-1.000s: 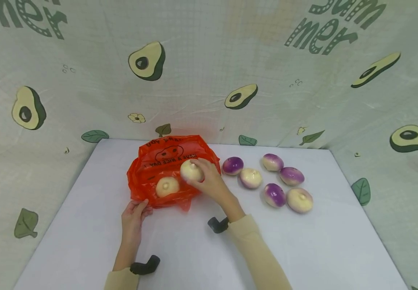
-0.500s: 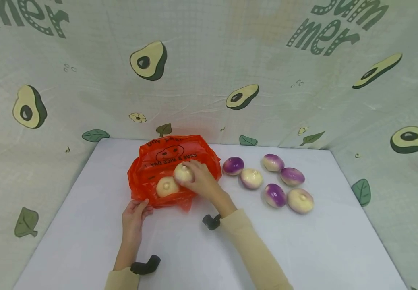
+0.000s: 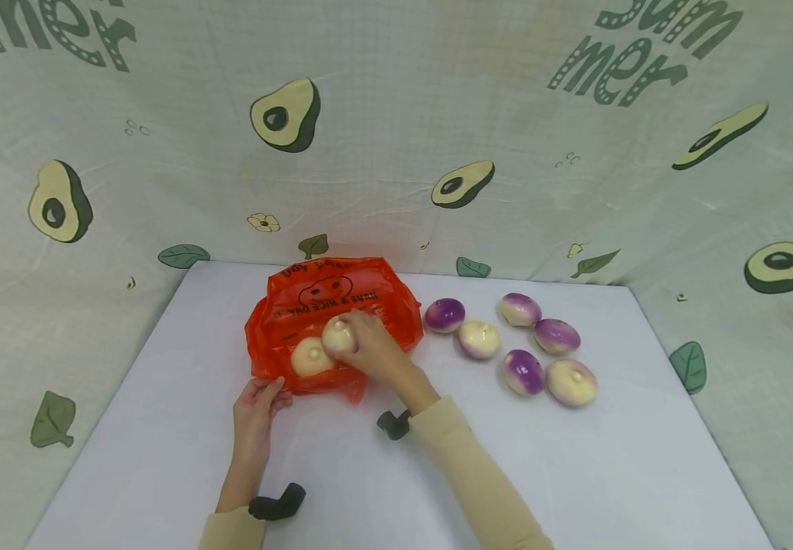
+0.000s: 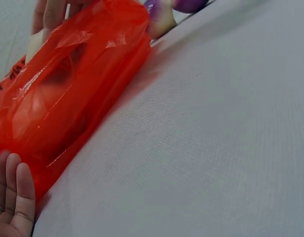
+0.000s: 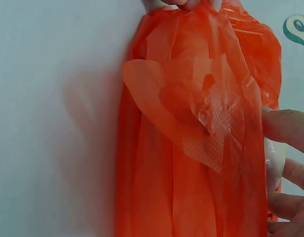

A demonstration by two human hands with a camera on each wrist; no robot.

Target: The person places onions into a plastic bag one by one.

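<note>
A red plastic bag with printed black lettering lies with its mouth held wide at the back left of the white table. My left hand pinches the bag's near left edge; in the left wrist view its fingers lie against the red film. Thumb and fingers of my right hand grip a pale turnip inside the bag mouth. Another pale turnip sits in the bag, right beside the held one. From the right wrist side, the bag's wall hides most of that turnip.
To the right of the bag lie several purple-and-white turnips, among them a purple one close to the bag and a pale one farthest right. A cloth with avocado prints hangs behind the table.
My right hand has carried its turnip left and down into the bag, up to the other one, which has shifted slightly left. The left hand stays at the bag's edge.
</note>
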